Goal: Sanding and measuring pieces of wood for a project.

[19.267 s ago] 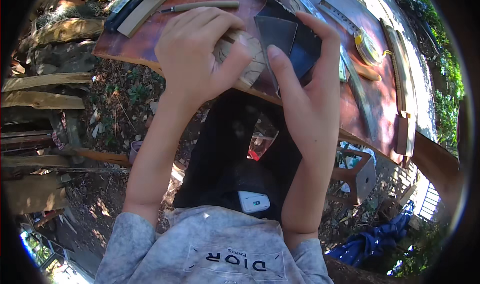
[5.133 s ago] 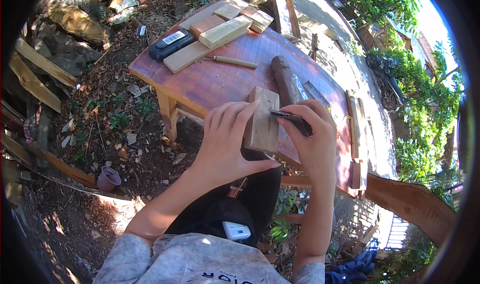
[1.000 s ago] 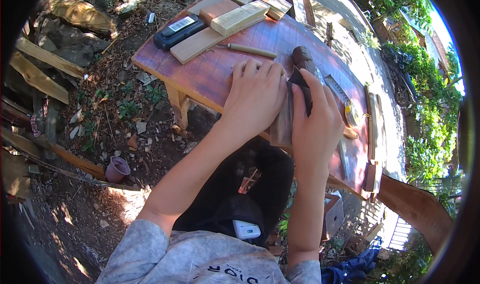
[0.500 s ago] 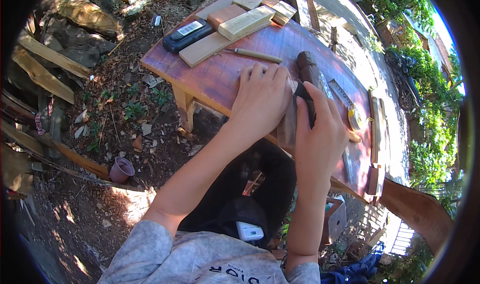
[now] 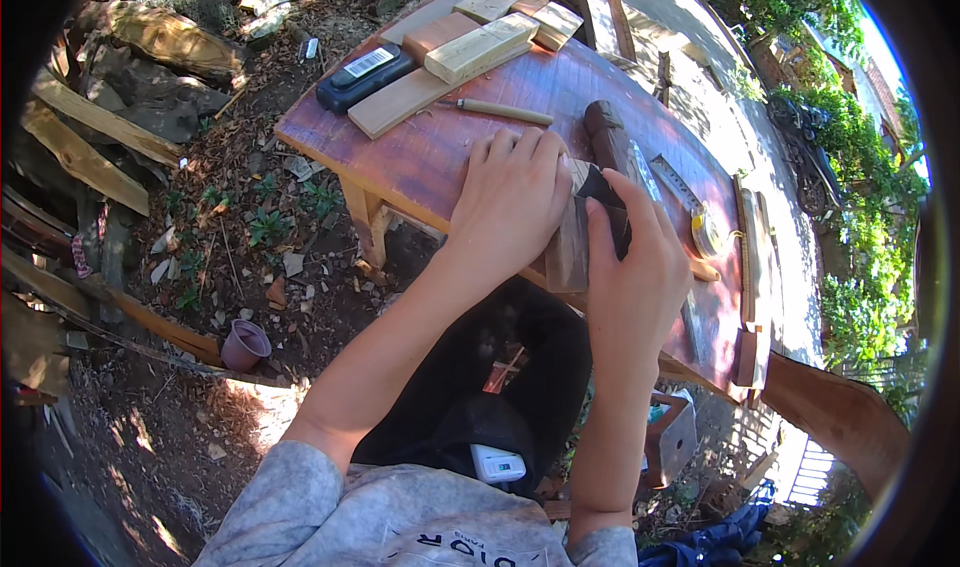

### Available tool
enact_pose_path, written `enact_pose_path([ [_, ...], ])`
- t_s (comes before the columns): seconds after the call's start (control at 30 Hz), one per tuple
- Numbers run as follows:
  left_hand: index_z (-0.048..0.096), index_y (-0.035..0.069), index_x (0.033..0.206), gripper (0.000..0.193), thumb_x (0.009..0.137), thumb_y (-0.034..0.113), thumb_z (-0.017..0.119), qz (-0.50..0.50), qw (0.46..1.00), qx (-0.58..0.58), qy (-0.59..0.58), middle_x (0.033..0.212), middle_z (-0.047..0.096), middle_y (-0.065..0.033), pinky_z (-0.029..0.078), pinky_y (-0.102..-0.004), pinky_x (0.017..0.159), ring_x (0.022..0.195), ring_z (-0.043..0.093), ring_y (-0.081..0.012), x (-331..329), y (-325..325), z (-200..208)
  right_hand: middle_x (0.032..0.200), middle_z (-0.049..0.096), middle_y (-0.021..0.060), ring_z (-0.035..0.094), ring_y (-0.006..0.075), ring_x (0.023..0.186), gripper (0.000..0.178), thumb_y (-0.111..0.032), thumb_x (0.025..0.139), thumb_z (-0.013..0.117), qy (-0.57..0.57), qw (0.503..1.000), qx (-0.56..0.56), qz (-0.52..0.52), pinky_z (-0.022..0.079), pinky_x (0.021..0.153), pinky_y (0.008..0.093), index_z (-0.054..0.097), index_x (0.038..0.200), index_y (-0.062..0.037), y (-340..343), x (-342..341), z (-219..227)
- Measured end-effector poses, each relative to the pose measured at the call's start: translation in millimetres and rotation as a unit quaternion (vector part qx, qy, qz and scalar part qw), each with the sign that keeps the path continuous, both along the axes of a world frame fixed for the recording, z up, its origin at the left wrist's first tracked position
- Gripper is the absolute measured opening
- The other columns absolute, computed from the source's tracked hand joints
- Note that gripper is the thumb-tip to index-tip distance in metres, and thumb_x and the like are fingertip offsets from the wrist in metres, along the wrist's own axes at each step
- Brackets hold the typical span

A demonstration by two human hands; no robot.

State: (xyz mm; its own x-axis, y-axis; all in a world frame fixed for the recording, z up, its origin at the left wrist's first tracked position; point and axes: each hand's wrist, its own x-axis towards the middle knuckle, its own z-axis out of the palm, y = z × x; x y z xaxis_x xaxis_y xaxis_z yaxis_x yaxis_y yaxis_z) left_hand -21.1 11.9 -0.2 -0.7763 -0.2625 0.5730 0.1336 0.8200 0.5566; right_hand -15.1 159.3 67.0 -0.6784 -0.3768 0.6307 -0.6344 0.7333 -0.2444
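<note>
My left hand [image 5: 512, 197] is closed over the near edge of the wooden table [image 5: 450, 167], its fingers curled down against a narrow strip of wood [image 5: 567, 257]. What lies under its fingertips is hidden. Just to its right, my right hand [image 5: 640, 252] pinches a black folded sheet [image 5: 597, 184] that looks like sandpaper, the thumb on one side and the fingers on the other. The sheet rests along the wood strip. Beyond the hands lie a thin wooden-handled tool [image 5: 505, 111] and a dark brown handle [image 5: 604, 132].
At the far left of the table are a black case [image 5: 365, 75] and several wood blocks [image 5: 480, 49]. A metal ruler [image 5: 677, 180] and a yellow tape measure [image 5: 708, 235] lie to the right. A purple pot [image 5: 245, 345] stands on the leafy ground.
The table and its things have shifted slightly left in the view. Both hands keep their grips, with the black sheet showing a little differently between them.
</note>
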Motion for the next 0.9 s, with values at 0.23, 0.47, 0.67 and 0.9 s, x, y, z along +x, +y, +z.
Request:
enact_pose_path([
  [0.23, 0.065, 0.005, 0.113, 0.022, 0.111, 0.024, 0.054, -0.015, 1.0, -0.007, -0.007, 0.109, 0.072, -0.0132, 0.044, -0.0508, 0.103, 0.109, 0.063, -0.0347, 7, 3, -1, 0.096, 0.072, 0.011, 0.072, 0.0352, 0.078, 0.025, -0.022, 0.107, 0.07, 0.005, 1.0, 0.014, -0.022, 0.056, 0.067, 0.0457, 0.075, 0.129, -0.0123, -8, -12, -9],
  [0.47, 0.066, 0.005, 0.11, 0.021, 0.109, 0.023, 0.055, -0.004, 1.0, -0.003, -0.004, 0.109, 0.073, -0.0126, 0.044, -0.0497, 0.103, 0.109, 0.063, -0.0337, 5, 2, 0, 0.095, 0.072, 0.0112, 0.072, 0.0356, 0.078, 0.024, -0.02, 0.105, 0.072, -0.071, 0.996, 0.045, -0.012, 0.056, 0.067, 0.046, 0.075, 0.128, -0.012, 14, 26, 16],
  [0.67, 0.065, 0.004, 0.11, 0.022, 0.11, 0.023, 0.055, -0.026, 1.0, -0.004, -0.014, 0.109, 0.072, -0.014, 0.045, -0.051, 0.103, 0.11, 0.063, -0.0351, 5, 2, 1, 0.1, 0.075, 0.0121, 0.074, 0.0365, 0.084, 0.024, -0.02, 0.106, 0.072, -0.005, 1.0, -0.001, -0.022, 0.058, 0.072, 0.0464, 0.075, 0.127, -0.0111, -4, -13, -8],
  [0.9, 0.065, 0.004, 0.11, 0.023, 0.111, 0.024, 0.053, -0.01, 1.0, -0.002, -0.012, 0.108, 0.071, -0.0148, 0.046, -0.0502, 0.103, 0.11, 0.063, -0.0355, 8, 0, 2, 0.106, 0.077, 0.0132, 0.076, 0.0381, 0.088, 0.024, -0.019, 0.106, 0.072, -0.033, 0.999, -0.006, 0.014, 0.059, 0.076, 0.047, 0.075, 0.128, -0.0105, 7, 6, -2],
])
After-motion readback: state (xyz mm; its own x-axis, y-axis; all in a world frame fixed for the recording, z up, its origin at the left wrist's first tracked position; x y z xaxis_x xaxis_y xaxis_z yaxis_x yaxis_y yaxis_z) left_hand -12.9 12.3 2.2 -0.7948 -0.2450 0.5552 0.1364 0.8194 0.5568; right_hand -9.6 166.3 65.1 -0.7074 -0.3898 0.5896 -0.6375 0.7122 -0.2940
